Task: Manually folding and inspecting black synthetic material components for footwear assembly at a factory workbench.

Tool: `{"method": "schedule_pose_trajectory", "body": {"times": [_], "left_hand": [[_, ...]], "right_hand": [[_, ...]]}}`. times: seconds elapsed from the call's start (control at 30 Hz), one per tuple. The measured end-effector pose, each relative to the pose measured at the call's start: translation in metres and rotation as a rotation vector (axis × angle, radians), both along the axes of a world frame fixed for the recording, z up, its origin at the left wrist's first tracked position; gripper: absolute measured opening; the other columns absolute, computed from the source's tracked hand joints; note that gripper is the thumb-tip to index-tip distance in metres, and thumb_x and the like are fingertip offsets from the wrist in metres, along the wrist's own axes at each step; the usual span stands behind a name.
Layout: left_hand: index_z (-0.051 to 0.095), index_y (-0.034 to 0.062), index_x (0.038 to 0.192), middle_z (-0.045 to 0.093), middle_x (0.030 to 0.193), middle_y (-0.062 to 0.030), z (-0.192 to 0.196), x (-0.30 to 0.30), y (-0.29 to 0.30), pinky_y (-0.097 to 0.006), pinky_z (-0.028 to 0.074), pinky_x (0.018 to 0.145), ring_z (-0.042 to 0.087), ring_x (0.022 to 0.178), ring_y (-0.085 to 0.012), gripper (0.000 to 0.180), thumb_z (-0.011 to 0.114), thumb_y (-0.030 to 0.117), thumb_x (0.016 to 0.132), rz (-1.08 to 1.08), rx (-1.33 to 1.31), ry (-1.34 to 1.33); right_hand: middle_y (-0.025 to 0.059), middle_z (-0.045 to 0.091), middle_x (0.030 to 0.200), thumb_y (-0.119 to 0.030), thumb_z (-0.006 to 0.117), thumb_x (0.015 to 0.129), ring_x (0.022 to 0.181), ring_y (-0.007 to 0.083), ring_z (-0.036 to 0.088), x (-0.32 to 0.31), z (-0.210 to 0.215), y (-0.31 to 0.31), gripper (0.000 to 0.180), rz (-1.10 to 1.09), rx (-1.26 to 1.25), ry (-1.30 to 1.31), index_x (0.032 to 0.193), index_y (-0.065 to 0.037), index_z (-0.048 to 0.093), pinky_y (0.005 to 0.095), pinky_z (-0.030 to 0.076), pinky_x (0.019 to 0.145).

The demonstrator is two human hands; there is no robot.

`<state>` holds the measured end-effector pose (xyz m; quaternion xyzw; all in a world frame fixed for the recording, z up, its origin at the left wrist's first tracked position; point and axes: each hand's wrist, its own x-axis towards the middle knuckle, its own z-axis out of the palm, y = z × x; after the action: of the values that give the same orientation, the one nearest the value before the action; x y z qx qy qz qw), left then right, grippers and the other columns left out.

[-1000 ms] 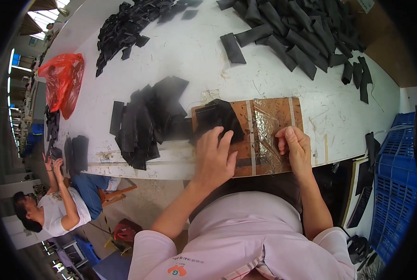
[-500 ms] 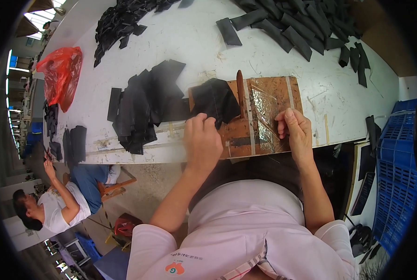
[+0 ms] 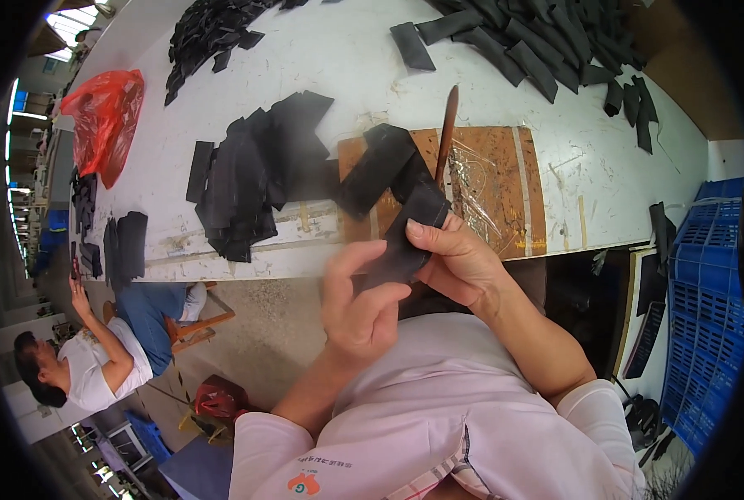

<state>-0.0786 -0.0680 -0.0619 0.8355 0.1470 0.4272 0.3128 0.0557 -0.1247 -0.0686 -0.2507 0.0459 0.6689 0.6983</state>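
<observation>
A folded black fabric piece (image 3: 422,212) with a stitched edge is held near the front edge of the table by my right hand (image 3: 463,262), thumb on top and fingers beneath. My left hand (image 3: 359,304), slightly blurred, has its fingers apart around the lower end of that piece; I cannot tell whether they touch it. Just beyond, another black fabric piece (image 3: 376,171) lies over the left part of a brown board (image 3: 505,192) with tape strips. A pointed brown stick (image 3: 448,133) leans over the board, its lower end hidden by the fabric.
Left of the board lies a stack of black fabric pieces (image 3: 242,183). Heaps of black strips (image 3: 522,42) and small black pieces (image 3: 213,33) cover the far table. A red plastic bag (image 3: 105,125) sits at left, a blue crate (image 3: 709,283) at right. Another person (image 3: 109,350) sits at left.
My right hand has moved left and gripped the black fabric, which is now drawn toward me. My left hand has lowered slightly and spread its fingers. The stick now tilts to the right.
</observation>
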Motion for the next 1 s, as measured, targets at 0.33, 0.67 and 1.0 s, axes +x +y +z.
{"method": "schedule_pose_trajectory", "body": {"times": [0.33,0.67,1.0], "left_hand": [[0.046,-0.0037,0.107,0.056,0.095,-0.0153,0.017,-0.012,-0.007,-0.026,0.044,0.069,0.056,0.080,-0.0167,0.032,0.052,0.010,0.079,-0.162,-1.267,-0.194],[0.053,-0.0046,0.096,0.060,0.084,-0.0089,0.022,-0.009,-0.012,-0.023,0.044,0.064,0.057,0.071,-0.0125,0.022,0.055,0.004,0.076,-0.036,-1.281,-0.019],[0.055,-0.0034,0.091,0.060,0.079,-0.0069,0.018,-0.008,-0.010,-0.022,0.043,0.059,0.055,0.065,-0.0102,0.014,0.055,0.004,0.079,0.019,-1.310,-0.096]], "right_hand": [[0.0005,0.059,0.078,-0.007,0.057,0.082,0.063,0.0082,0.056,-0.015,0.010,0.007,0.013,-0.232,-0.067,-0.329,0.095,-0.003,0.055,0.0222,0.050,0.057],[0.0016,0.059,0.086,-0.004,0.056,0.082,0.071,0.0062,0.054,-0.019,0.002,0.008,0.014,-0.219,-0.064,-0.483,0.096,-0.001,0.055,0.0211,0.047,0.061],[0.0018,0.060,0.083,-0.005,0.058,0.081,0.069,0.0070,0.055,-0.019,0.001,0.005,0.015,-0.278,-0.071,-0.673,0.095,0.000,0.056,0.0214,0.048,0.061]]}}
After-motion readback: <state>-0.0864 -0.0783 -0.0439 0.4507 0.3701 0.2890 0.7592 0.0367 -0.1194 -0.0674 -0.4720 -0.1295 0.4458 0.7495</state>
